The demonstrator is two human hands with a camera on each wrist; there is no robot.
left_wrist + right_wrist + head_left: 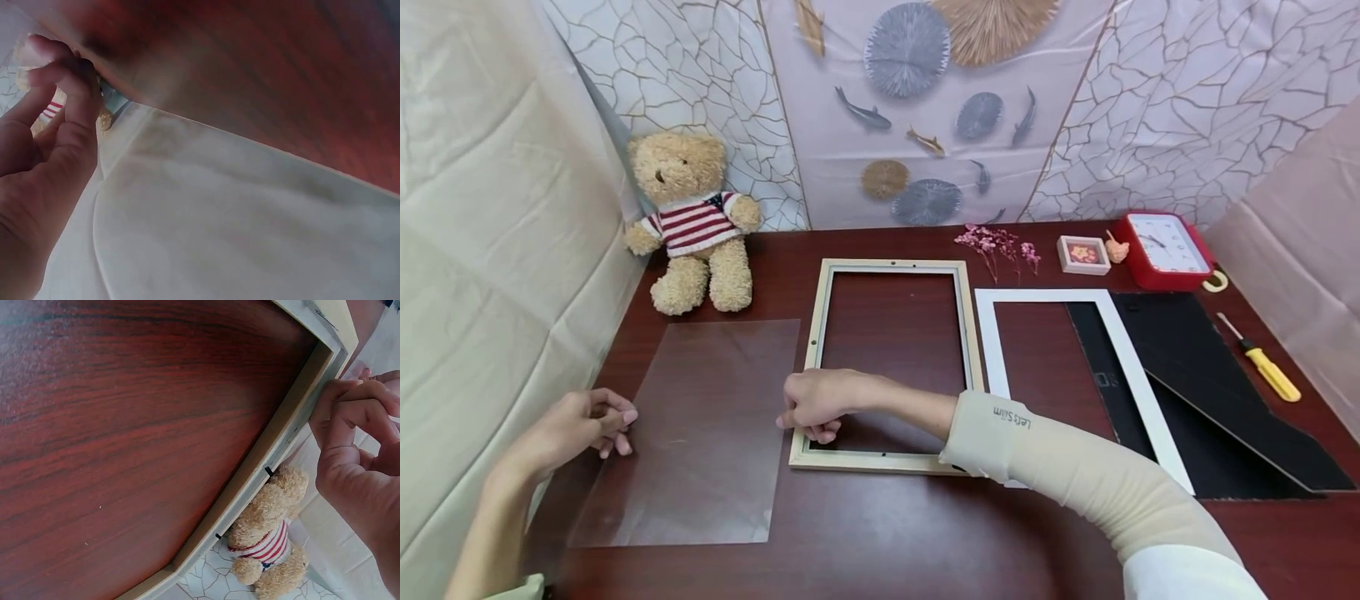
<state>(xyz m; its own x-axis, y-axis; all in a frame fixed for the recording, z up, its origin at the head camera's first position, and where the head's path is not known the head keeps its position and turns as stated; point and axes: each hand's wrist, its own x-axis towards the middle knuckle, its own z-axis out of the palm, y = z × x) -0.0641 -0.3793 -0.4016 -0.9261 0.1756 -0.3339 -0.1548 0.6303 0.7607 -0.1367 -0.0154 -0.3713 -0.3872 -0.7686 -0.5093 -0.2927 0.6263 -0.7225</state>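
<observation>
A clear plastic sheet (700, 442) lies over the left part of the dark red-brown table. My left hand (576, 425) pinches the sheet's left edge between thumb and fingers. On the sheet's opposite edge, the curled fingers of my right hand (827, 396) pinch it near the middle. That hand and forearm reach across a light wooden picture frame (891, 267), hiding part of its left rail and lower corner. Through the frame's opening the bare tabletop shows. In the right wrist view, the frame's rail (234, 509) runs beside the bent fingers.
Right of the frame, a white mat (1045, 295) overlaps a black backing board (1172, 333) with its stand flap. A yellow-handled screwdriver (1273, 373) lies at far right. Behind stand a teddy bear (696, 225), pink dried flowers (992, 243), a small box (1083, 255) and a red clock (1165, 246).
</observation>
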